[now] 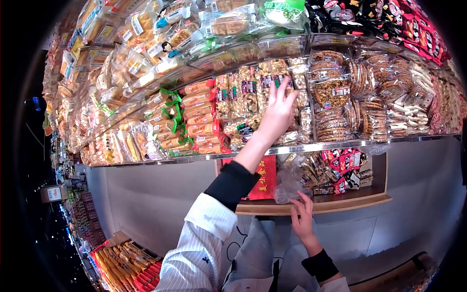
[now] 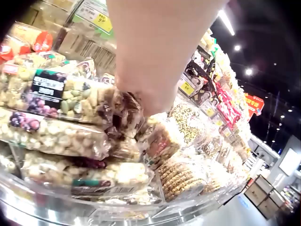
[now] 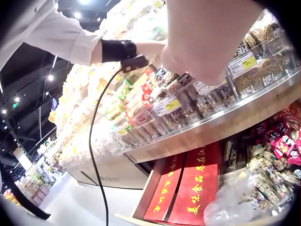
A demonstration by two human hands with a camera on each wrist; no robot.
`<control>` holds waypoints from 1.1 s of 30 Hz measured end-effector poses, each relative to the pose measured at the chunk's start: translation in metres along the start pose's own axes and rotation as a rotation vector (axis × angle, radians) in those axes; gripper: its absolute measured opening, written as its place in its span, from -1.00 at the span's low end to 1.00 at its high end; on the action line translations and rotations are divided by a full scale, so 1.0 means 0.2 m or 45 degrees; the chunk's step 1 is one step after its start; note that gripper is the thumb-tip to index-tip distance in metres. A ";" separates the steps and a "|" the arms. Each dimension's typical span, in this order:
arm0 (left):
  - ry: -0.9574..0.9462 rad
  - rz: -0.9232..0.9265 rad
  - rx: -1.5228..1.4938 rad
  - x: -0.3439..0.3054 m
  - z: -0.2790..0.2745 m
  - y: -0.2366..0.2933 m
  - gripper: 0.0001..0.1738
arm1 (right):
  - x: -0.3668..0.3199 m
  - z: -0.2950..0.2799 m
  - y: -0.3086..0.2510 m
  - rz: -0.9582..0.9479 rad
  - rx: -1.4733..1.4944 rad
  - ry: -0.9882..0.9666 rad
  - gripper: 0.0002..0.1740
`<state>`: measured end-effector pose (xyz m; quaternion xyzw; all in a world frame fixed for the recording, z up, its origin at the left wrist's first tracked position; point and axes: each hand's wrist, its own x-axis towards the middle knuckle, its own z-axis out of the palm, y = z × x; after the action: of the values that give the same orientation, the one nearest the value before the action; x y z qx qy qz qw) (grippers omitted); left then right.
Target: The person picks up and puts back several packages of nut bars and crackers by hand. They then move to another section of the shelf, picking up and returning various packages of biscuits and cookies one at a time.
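My left hand (image 1: 278, 113) reaches over the shelf with its fingers extended onto clear-wrapped nut bars (image 1: 247, 87) with dark labels. In the left wrist view, the hand (image 2: 150, 89) comes down beside a stack of these nut bars (image 2: 70, 96), and its fingertips are hidden. My right hand (image 1: 303, 220) hovers low over the front edge of a pulled-out drawer (image 1: 311, 208), fingers loosely bent and holding nothing. Right by its fingertips lies a crumpled clear plastic bag (image 1: 288, 187). A red box (image 3: 195, 183) with yellow lettering sits in the drawer next to the bag.
Bagged round cookies (image 1: 332, 92) stand right of the nut bars, and red-ended packs (image 1: 200, 117) stand left. Along the shelf front runs a metal edge (image 1: 340, 147). The drawer also holds loose red packets (image 1: 345, 159). Yellow packages (image 1: 119, 263) stand at lower left.
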<state>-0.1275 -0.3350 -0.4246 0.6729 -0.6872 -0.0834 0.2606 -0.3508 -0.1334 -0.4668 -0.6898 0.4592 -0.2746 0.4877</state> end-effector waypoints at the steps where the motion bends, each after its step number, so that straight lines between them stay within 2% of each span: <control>1: 0.027 0.027 -0.077 -0.03 -0.01 -0.01 -0.50 | 0.00 -0.01 0.00 -0.002 0.007 0.008 -0.73; 2: 0.075 0.003 -0.074 -0.07 -0.07 0.00 -0.58 | 0.01 -0.02 0.00 0.013 0.042 0.030 -0.73; 5: 0.180 -0.055 0.023 -0.19 -0.18 -0.10 -0.58 | 0.01 -0.07 0.03 0.027 0.048 0.067 -0.74; 8: 0.067 -0.087 -0.021 -0.23 -0.27 -0.22 -0.60 | -0.03 -0.12 0.10 0.031 0.016 0.060 -0.75; 11: -0.194 0.027 -0.172 -0.16 -0.31 -0.26 -0.65 | -0.07 -0.15 0.17 0.049 0.015 0.053 -0.77; 13: -0.218 -0.027 -0.238 -0.10 -0.31 -0.28 -0.63 | -0.10 -0.17 0.21 0.085 0.006 0.038 -0.78; 14: -0.144 0.019 -0.231 -0.08 -0.31 -0.30 -0.62 | -0.12 -0.18 0.24 0.077 -0.025 0.033 -0.79; 15: -0.082 -0.088 -0.369 -0.08 -0.31 -0.31 -0.59 | -0.13 -0.18 0.26 0.070 -0.026 0.024 -0.79; 17: 0.215 -0.074 -0.110 -0.09 -0.28 -0.35 -0.54 | -0.14 -0.19 0.27 0.084 -0.038 0.042 -0.79; 18: 0.326 -0.186 -0.104 -0.10 -0.24 -0.39 -0.48 | -0.13 -0.19 0.27 0.080 -0.038 0.034 -0.79; 19: 0.354 -0.212 -0.042 -0.13 -0.20 -0.41 -0.44 | -0.13 -0.19 0.28 0.088 -0.045 0.037 -0.79; 21: 0.173 -0.355 -0.166 -0.15 -0.16 -0.45 -0.40 | -0.13 -0.18 0.27 0.095 -0.050 0.032 -0.79; 22: 0.186 -0.327 -0.192 -0.15 -0.14 -0.47 -0.37 | -0.12 -0.18 0.27 0.112 -0.024 0.031 -0.79; 25: 0.124 -0.376 -0.128 -0.15 -0.15 -0.47 -0.39 | -0.09 -0.15 0.24 0.149 0.045 0.032 -0.79; 26: 0.267 -0.311 -0.160 -0.14 -0.14 -0.47 -0.48 | -0.09 -0.14 0.24 0.168 0.081 0.044 -0.79; 27: 0.271 -0.313 -0.160 -0.14 -0.13 -0.47 -0.48 | -0.09 -0.13 0.23 0.165 0.080 0.041 -0.79; 29: 0.391 -0.603 -0.065 -0.15 -0.12 -0.46 -0.56 | -0.10 -0.11 0.22 0.211 0.133 0.041 -0.80; 30: 0.496 -0.549 -0.010 -0.15 -0.12 -0.45 -0.67 | -0.10 -0.10 0.21 0.210 0.128 0.035 -0.80; 31: 0.500 -0.555 -0.012 -0.16 -0.14 -0.45 -0.67 | -0.11 -0.09 0.21 0.211 0.128 0.037 -0.80; 33: 0.185 -0.639 0.158 -0.15 -0.21 -0.43 -0.69 | -0.11 -0.08 0.21 0.209 0.125 0.033 -0.80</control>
<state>-0.0335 -0.3023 -0.4358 0.8411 -0.4822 -0.0548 0.2387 -0.3886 -0.1237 -0.4974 -0.6215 0.5064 -0.2647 0.5359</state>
